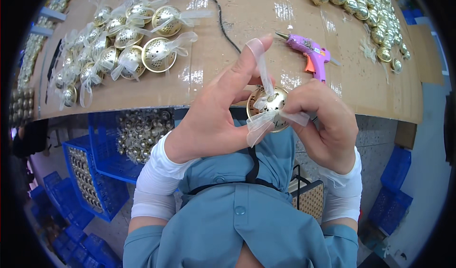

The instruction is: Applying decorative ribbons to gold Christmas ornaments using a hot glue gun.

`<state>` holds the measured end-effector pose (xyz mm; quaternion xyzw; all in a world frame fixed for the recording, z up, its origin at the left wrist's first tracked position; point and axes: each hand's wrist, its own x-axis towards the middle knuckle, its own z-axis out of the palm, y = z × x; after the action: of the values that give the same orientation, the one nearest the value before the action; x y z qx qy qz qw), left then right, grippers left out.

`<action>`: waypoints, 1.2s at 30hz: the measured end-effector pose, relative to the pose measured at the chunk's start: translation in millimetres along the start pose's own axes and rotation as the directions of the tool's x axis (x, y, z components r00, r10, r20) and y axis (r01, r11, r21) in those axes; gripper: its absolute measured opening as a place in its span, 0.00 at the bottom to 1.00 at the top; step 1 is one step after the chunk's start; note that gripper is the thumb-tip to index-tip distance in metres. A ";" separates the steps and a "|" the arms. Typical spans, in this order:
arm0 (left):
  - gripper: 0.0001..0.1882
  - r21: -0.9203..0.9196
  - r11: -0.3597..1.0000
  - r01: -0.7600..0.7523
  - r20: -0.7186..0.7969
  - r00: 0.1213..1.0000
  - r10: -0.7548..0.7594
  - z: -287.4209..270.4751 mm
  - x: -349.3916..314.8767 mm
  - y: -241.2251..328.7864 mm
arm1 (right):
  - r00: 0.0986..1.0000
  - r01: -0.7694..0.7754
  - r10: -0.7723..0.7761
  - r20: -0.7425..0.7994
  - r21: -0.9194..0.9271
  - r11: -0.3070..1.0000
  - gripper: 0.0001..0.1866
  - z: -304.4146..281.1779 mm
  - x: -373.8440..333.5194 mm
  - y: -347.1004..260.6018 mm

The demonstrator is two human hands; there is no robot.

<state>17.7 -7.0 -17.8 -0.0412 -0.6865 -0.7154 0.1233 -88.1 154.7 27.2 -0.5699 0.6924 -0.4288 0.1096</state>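
Between my two hands, above the near edge of the table, is a gold perforated ball ornament (256, 99) with a sheer white ribbon (259, 125) bow on it. My left hand (216, 104) steadies the ball from the left, and a loop of the ribbon runs up over its raised index finger. The thumb of that hand lies along the lower ribbon tail. My right hand (325, 121) pinches the ribbon at the ball's right side, with a short tail sticking out past the fingertips. The fingers behind the ball are partly hidden.
A purple glue gun (308, 49) with an orange trigger lies beyond my right hand. Ribboned gold balls (128, 35) cluster at the left of the cardboard-covered table (251, 11); plain ones (361, 9) fill the far right. A black cord (221, 18) crosses the middle. Blue crates (97, 173) stand below left.
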 end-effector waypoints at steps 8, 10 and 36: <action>0.50 0.089 0.994 -0.063 0.025 0.998 0.061 -3.8 -7.8 0.8 | 0.990 -0.083 0.092 -0.111 0.087 0.993 0.18 19.5 -1.5 -1.9; 0.50 0.112 0.992 -0.060 0.024 0.998 0.058 -3.5 -8.8 1.0 | 0.991 -0.077 0.082 -0.104 0.057 0.995 0.18 19.6 -0.4 -3.1; 0.54 -0.279 0.957 0.080 -0.046 0.994 -0.097 -9.0 -4.3 -1.9 | 0.862 -0.414 0.506 0.001 0.577 0.704 0.21 -15.7 1.6 23.9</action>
<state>22.4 -15.3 -21.0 -0.0061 -0.5770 -0.8100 0.1047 -115.2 160.2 20.1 -0.2850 0.6627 -0.6143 0.3197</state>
